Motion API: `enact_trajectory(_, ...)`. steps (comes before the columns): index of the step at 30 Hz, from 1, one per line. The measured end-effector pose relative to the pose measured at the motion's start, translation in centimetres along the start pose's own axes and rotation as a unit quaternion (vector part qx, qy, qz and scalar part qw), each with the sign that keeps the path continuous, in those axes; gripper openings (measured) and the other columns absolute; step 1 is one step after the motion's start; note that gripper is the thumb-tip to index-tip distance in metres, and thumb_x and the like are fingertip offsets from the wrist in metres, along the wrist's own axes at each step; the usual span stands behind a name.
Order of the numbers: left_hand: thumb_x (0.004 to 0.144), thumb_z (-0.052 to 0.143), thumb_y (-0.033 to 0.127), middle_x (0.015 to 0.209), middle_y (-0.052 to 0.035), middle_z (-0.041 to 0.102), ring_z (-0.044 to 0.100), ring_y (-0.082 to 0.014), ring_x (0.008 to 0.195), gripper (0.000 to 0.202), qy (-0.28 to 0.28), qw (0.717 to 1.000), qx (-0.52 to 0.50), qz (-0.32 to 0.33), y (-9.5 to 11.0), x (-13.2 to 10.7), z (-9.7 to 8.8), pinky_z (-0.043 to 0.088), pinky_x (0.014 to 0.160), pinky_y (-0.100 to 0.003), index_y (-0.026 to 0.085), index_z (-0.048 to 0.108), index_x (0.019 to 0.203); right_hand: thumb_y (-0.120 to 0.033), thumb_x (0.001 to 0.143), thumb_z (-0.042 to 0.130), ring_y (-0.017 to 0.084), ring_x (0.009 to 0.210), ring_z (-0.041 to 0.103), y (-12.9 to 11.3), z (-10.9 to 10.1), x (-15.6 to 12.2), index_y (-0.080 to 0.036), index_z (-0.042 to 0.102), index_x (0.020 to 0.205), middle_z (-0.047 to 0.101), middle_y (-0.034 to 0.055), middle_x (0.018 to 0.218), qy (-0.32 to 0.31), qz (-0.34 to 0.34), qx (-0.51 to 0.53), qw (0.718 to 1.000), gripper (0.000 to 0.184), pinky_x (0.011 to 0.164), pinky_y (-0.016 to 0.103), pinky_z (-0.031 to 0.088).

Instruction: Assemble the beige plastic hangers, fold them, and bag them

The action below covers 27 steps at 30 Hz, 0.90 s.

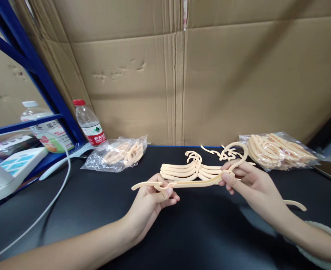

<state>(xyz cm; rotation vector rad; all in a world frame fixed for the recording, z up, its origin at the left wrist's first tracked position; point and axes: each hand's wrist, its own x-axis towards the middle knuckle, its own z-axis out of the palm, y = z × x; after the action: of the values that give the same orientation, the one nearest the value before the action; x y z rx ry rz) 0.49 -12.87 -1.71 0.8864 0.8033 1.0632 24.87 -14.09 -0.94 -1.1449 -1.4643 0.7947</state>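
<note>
A beige plastic clothes hanger (196, 183) is stretched sideways between my two hands, above the black tabletop. My left hand (154, 195) pinches its left part between thumb and fingers, where a short curved end sticks out past the hand. With thumb and fingers my right hand (244, 180) grips the other end, at the base of the curved hook (244, 152), which rises above the knuckles. Just behind the held hanger lies a row of similar beige hangers (179, 170) with their hooks together. Under my right wrist, part of another beige curved piece (296, 204) shows.
Loose beige hook pieces (227, 153) lie at the back. Clear bags of beige parts rest on the left (120, 152) and right (280, 150). A red-capped bottle (90, 125), a white cable (61, 187) and a blue frame (41, 78) stand left; cardboard (126, 86) walls the back.
</note>
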Motion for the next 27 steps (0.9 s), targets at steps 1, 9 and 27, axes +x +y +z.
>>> enact_trajectory(1,0.066,0.084,0.020,0.069,0.0022,0.060,0.063,-0.0112,0.066,0.033,0.002,1.000,-0.001,-0.002,0.0,0.0,0.0,0.051,0.061,-0.019,0.015,0.051,0.067,-0.043,0.083,0.067,0.013,0.055,0.056,0.1,0.0,0.1,-0.020,0.060,0.089,0.065,0.0020,0.068,0.001,0.002,0.006,1.000,0.025,0.048,0.021,0.049)
enact_trajectory(9,0.076,0.071,0.029,0.084,-0.0075,0.066,0.063,-0.0141,0.062,0.024,-0.032,0.995,0.044,-0.083,-0.5,-1.2,0.6,0.050,0.053,-0.023,0.015,0.053,0.067,-0.046,0.084,0.065,0.014,0.060,0.056,0.2,-0.7,0.8,-0.020,0.061,0.085,0.059,0.0018,0.074,0.015,-0.026,-0.001,1.000,0.026,0.056,0.025,0.051)
enact_trajectory(27,0.084,0.046,0.001,0.111,-0.0103,0.067,0.061,-0.0266,0.096,0.048,-0.243,0.641,0.643,0.343,-0.7,-1.7,-0.6,0.039,0.084,-0.035,0.022,0.056,0.125,-0.035,0.080,0.062,0.018,0.067,0.060,2.2,0.3,0.5,-0.020,0.035,0.122,0.062,-0.0012,0.071,-0.118,0.053,-0.088,0.988,0.052,0.065,0.032,0.052)
